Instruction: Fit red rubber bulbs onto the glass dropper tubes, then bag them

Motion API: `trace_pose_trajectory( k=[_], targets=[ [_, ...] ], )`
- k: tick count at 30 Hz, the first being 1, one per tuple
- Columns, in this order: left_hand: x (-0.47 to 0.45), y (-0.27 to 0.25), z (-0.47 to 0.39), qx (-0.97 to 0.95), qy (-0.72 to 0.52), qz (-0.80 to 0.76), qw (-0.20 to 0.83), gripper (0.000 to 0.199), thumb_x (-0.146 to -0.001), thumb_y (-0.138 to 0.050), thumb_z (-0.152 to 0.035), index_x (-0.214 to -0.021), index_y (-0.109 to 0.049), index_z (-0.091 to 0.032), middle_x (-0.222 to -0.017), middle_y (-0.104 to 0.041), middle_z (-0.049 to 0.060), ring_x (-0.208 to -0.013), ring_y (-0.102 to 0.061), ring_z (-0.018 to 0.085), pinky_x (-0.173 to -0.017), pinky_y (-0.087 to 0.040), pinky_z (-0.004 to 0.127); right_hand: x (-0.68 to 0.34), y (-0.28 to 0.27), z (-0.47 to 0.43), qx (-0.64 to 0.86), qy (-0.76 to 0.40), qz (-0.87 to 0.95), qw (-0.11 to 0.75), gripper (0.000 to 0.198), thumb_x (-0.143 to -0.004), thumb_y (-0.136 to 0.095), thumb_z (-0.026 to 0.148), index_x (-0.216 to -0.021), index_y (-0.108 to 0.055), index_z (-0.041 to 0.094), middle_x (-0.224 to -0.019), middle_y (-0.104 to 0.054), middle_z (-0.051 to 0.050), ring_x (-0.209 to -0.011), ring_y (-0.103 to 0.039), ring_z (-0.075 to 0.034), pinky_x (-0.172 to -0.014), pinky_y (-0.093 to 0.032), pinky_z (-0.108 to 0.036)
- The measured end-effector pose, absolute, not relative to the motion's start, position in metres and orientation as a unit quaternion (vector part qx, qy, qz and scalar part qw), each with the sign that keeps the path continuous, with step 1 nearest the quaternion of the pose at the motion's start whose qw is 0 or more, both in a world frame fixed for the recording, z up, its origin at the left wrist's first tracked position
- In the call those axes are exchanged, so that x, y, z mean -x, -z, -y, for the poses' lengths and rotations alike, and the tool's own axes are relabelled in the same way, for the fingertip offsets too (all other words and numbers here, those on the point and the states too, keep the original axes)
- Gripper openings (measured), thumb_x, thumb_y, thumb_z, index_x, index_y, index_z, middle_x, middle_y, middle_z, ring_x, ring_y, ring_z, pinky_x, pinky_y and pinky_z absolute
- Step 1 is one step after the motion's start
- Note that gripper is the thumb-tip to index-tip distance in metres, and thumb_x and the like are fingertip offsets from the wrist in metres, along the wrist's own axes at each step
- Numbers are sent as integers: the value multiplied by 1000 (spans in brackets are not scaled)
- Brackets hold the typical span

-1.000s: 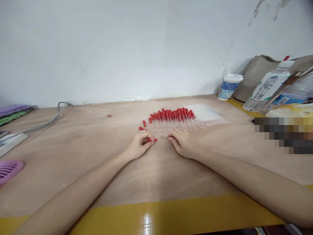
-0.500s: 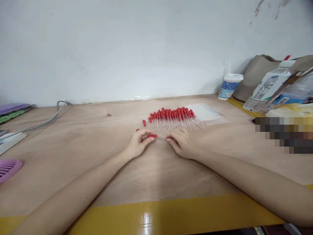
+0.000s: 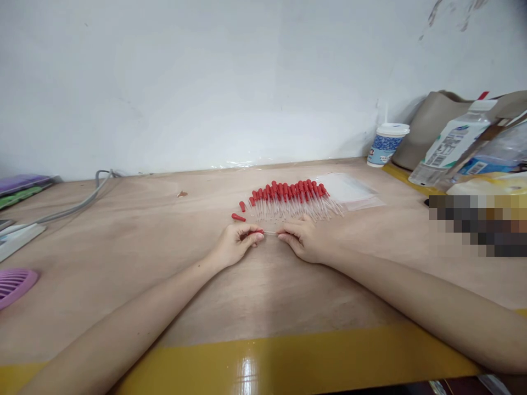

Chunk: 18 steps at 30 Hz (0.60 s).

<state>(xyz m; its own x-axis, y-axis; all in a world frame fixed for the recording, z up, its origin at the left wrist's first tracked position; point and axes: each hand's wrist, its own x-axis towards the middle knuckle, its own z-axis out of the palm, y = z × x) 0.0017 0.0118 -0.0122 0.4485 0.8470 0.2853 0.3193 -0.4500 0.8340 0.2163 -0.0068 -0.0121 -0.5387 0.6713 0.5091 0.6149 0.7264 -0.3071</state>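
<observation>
My left hand (image 3: 239, 243) is closed on a red rubber dropper bulb (image 3: 260, 231), mostly hidden by its fingers. Opposite it, my right hand (image 3: 302, 238) pinches a clear thin dropper tube (image 3: 270, 233), whose left end meets the bulb. Whether the tube sits inside the bulb's mouth I cannot tell. Just beyond both hands lies a row of droppers with red bulbs (image 3: 286, 192) and clear tubes pointing toward me. Two loose red bulbs, one lying flat (image 3: 238, 218) and one farther back (image 3: 242, 207), are left of the row.
Clear plastic bags (image 3: 349, 191) lie behind the droppers. At the right stand a paper cup with a straw (image 3: 387, 145), a leaning plastic bottle (image 3: 453, 145) and a grey bag (image 3: 424, 123). A grey cable (image 3: 78, 206) and a pink slotted object (image 3: 16, 286) are at the left.
Both hands have drawn slightly closer together, so less of the tube shows between them. My left hand has dropped slightly, uncovering the loose bulb behind it.
</observation>
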Motion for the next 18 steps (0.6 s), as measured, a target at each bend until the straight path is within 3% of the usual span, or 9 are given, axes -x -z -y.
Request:
trace_pose_trajectory(
  k=[6, 11, 15, 18],
  targets=[
    [-1, 9, -7, -803, -326, -356, 350, 22, -79, -56, -32, -85, -66, -13, -63, -62, 2, -55, -55, 10, -53, -47, 20, -223, 8, 1, 335, -14, 896, 291, 18, -88, -43, 23, -80, -59, 18, -74, -62, 0, -66, -50, -12, -67, -24, -29],
    [-3, 5, -3, -844, -313, -353, 254, 22, -80, -55, -31, -87, -68, -15, -65, -65, 2, -55, -57, 11, -52, -46, 20, -221, 6, 3, 333, 49, 900, 278, 20, -87, -43, 20, -76, -59, 17, -72, -61, 0, -62, -47, -11, -65, -22, -30],
    [-4, 4, -2, -861, -356, -330, 153, 21, -80, -56, -28, -91, -69, -16, -75, -69, 5, -61, -61, 13, -59, -50, 24, -212, 10, 7, 361, 65, 885, 286, 21, -87, -40, 18, -78, -60, 15, -72, -60, -4, -62, -47, -13, -64, -26, -30],
    [-3, 7, -6, -847, -381, -331, 165, 22, -79, -58, -28, -94, -68, -16, -84, -70, 6, -71, -64, 15, -67, -52, 26, -211, 9, 7, 370, 8, 880, 297, 22, -88, -38, 19, -81, -59, 14, -75, -60, -5, -67, -50, -14, -66, -32, -28]
  ],
)
